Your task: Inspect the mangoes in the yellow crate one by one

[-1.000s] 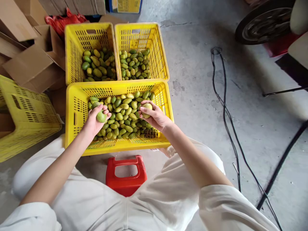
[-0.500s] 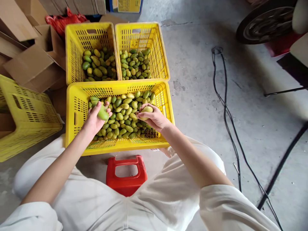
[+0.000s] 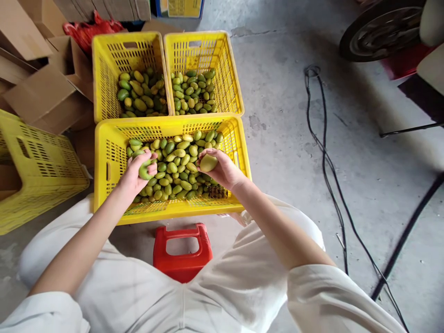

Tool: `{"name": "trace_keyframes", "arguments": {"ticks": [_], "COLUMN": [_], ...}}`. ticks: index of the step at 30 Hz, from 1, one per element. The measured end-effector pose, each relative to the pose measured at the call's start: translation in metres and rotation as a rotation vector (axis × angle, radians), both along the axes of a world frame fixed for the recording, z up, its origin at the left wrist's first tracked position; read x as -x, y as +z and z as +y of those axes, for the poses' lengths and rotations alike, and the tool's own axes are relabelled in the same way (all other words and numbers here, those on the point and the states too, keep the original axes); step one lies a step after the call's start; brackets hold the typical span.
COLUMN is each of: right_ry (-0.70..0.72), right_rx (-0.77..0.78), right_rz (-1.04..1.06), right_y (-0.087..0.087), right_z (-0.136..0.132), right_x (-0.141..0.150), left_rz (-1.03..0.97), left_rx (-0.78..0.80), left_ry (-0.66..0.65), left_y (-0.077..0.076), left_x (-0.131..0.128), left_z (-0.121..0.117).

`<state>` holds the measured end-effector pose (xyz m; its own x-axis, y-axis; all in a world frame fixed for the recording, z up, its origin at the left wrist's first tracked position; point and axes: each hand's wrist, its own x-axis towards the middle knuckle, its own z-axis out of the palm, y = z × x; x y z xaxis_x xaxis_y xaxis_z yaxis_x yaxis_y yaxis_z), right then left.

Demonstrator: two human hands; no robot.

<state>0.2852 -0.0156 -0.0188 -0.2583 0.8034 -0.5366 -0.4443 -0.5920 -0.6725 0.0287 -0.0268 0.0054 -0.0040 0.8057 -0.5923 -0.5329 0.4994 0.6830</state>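
Observation:
My left hand (image 3: 133, 176), at the left side of the near yellow crate (image 3: 173, 214), has its fingers wrapped round a green mango (image 3: 144, 172). Fingers hide part of that fruit. Toward the crate's right side, my right hand (image 3: 225, 170) holds a yellow-green mango (image 3: 208, 163) between thumb and fingers. Both hands are above a layer of small green and yellowish mangoes (image 3: 185, 185) in the crate. A dark, patterned patch (image 3: 218, 192) shows at its near right corner; I cannot tell what it is.
Two yellow crates (image 3: 130, 39) (image 3: 239, 83) with mangoes stand behind. Another yellow crate (image 3: 52, 166) lies tilted at left, near cardboard boxes (image 3: 41, 92) and a red bag (image 3: 92, 32). A red stool (image 3: 182, 263) is between my legs. Black cables (image 3: 324, 148) and a wheel (image 3: 381, 32) are at right.
My left fingers have curled further over the green mango, hiding more of it. In my right hand the yellow-green mango has turned and sits slightly lower and further left.

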Motion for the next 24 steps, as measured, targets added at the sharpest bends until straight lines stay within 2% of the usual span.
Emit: {"name": "trace_keyframes", "arguments": {"ticks": [3,7,10,14,18,21,24], "right_ry": [0.006,0.166,0.209,0.158,0.126,0.066,0.008], "right_rx": [-0.047,-0.109,-0.111,-0.084,-0.028,0.004,0.012], "right_rz": [0.038,0.022,0.014,0.033,0.010,-0.021,0.046], "right_y": [0.003,0.008,0.008,0.007,0.007,0.005,0.003], "right_z": [0.000,-0.005,-0.007,-0.007,-0.006,-0.005,-0.003], "right_x": [0.000,0.003,0.004,0.003,0.004,0.004,0.003], "left_rz": [-0.011,0.014,0.035,0.046,-0.035,-0.058,-0.014], "left_rx": [-0.012,-0.014,-0.004,-0.015,-0.049,-0.087,-0.119], "left_ry": [-0.039,-0.066,-0.075,-0.062,-0.074,-0.156,-0.260], "left_y": [0.007,0.013,0.012,0.007,0.005,0.002,-0.005], "left_x": [-0.001,-0.002,-0.002,-0.001,0.002,0.004,0.008], "left_z": [-0.001,-0.002,-0.002,-0.001,-0.003,-0.005,-0.007]}}
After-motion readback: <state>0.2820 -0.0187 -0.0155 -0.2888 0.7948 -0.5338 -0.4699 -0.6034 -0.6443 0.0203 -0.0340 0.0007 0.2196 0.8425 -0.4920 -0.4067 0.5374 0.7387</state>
